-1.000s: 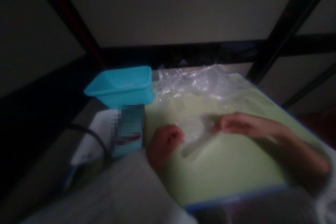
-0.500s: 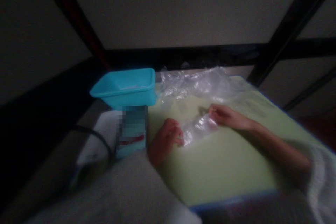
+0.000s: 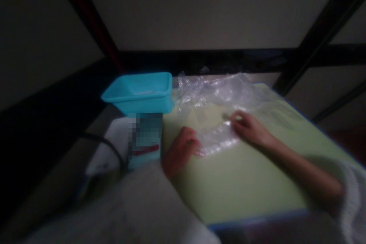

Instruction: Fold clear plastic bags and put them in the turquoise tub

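Observation:
A small clear plastic bag is stretched between my two hands, low over the pale yellow tabletop. My left hand is closed on its left end. At the other end, my right hand pinches the edge with thumb and fingers. The picture is dim and blurred, so the fingertips are not sharp, and I cannot make out anything inside the bag. Behind my hands lies a crumpled heap of clear plastic along the table's far side.
A turquoise plastic basin stands at the back left. In front of it is a partly blurred-out light blue item with a red strip, beside a white object and a dark cable. A wall rises behind the table.
The bag between my hands now looks flatter and straighter. My right hand's fingers have shifted slightly along its edge. The whole view has moved a little.

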Tool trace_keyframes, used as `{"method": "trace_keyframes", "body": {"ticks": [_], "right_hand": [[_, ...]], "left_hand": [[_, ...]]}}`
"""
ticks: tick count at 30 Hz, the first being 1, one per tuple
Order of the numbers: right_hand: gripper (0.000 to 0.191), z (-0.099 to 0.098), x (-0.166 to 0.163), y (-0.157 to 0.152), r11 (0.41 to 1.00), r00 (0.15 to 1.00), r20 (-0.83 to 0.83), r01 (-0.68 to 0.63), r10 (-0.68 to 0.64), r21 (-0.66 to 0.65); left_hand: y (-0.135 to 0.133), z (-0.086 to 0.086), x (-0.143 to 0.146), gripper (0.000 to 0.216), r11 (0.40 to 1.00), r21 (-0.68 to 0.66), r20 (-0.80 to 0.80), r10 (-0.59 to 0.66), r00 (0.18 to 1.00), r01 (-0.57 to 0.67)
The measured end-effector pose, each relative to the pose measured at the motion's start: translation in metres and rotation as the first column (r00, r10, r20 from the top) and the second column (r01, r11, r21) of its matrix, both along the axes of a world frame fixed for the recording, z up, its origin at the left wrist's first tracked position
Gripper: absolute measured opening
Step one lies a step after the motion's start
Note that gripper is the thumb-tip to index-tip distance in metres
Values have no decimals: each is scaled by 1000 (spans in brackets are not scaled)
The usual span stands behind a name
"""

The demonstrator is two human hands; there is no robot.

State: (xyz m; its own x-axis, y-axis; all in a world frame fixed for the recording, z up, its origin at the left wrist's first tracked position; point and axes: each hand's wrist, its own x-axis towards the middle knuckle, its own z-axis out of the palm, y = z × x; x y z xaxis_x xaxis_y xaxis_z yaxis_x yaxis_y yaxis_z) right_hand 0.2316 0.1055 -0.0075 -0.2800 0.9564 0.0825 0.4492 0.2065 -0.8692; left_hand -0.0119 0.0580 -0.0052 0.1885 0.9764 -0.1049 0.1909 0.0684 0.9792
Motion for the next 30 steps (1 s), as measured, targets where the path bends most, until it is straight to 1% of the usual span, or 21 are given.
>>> {"method": "trace_keyframes", "body": {"ticks": [6, 9, 14, 19, 27, 30], "right_hand": [[15, -3, -2, -3, 988, 991, 128, 21, -41, 151], [15, -4, -4, -3, 982, 984, 168, 26, -58, 189], [15, -5, -8, -3, 960, 962, 252, 29, -102, 279], [17, -6, -9, -5, 940, 941, 306, 36, -146, 339], [18, -11, -8, -3, 906, 893, 395, 33, -216, 421], [18, -11, -6, -1, 898, 874, 422, 35, -241, 440]], "left_hand": [[1, -2, -2, 14, 999, -33, 35, -13, 999, 14], [1, -4, -3, 15, 1000, -11, 39, -18, 999, 19], [2, -5, -4, 24, 999, 34, 24, 21, 999, -22], [1, -1, -5, 28, 998, 51, -1, 30, 1000, -30], [1, -2, -6, 31, 999, 36, -30, 31, 999, -30], [2, 1, -5, 27, 996, 83, -86, 32, 996, -25]]}}
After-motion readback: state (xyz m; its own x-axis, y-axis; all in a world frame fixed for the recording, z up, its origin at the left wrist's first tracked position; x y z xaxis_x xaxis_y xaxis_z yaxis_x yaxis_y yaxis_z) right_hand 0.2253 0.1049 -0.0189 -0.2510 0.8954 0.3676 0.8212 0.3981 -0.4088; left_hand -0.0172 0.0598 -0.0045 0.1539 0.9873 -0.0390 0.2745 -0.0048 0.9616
